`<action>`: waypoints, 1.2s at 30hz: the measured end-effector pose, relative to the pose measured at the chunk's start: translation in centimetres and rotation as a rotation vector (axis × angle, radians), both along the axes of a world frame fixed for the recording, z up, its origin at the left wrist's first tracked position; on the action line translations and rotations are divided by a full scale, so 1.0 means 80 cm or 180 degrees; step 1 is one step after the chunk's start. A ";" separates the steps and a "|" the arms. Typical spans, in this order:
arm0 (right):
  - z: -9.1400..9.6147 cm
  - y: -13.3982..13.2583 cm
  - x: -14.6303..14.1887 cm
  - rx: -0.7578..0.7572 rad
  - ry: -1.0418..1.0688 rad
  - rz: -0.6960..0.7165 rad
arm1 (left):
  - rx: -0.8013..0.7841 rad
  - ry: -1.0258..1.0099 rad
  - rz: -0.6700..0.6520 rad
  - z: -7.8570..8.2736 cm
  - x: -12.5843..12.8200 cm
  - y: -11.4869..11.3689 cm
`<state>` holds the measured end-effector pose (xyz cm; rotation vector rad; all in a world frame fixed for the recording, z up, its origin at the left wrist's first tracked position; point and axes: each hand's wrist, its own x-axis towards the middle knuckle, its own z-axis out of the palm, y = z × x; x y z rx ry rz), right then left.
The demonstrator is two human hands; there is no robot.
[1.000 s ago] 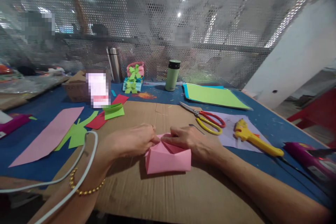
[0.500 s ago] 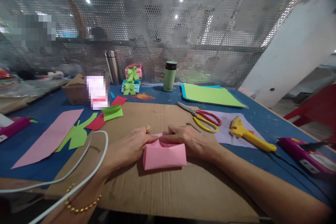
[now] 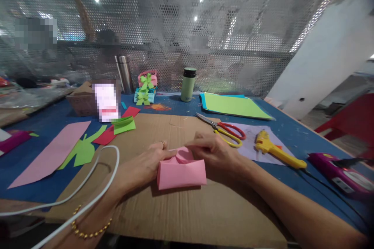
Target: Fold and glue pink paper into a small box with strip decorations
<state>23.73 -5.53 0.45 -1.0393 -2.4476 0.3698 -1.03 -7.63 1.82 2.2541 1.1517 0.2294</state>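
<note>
A small folded pink paper box [image 3: 181, 175] rests on the brown cardboard sheet [image 3: 187, 218], its front panel facing me. My left hand [image 3: 150, 161] is closed on the box's left side, the thumb lying along its upper edge. At the far right corner my right hand [image 3: 212, 149] has its fingers curled and pinched at the paper's back edge; the fingertips are partly hidden. Just beyond my right hand lie scissors [image 3: 223, 127] with one red and one yellow handle.
A yellow glue gun [image 3: 277, 153] lies on lilac paper [image 3: 248, 140] at right, near a purple power strip [image 3: 339, 175]. Pink paper [image 3: 52, 151] and green cut-outs [image 3: 84, 149] are left. A white cable [image 3: 112, 175] crosses my left forearm. A green bottle [image 3: 188, 85] stands behind.
My right hand has lifted slightly and curled its fingers at the box's back edge, uncovering more of the pink paper inside. My left hand keeps its hold.
</note>
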 end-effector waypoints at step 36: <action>0.003 -0.008 -0.029 -0.0670 -0.0541 -0.1075 | 0.0808 -0.0328 0.0790 -0.043 0.003 0.033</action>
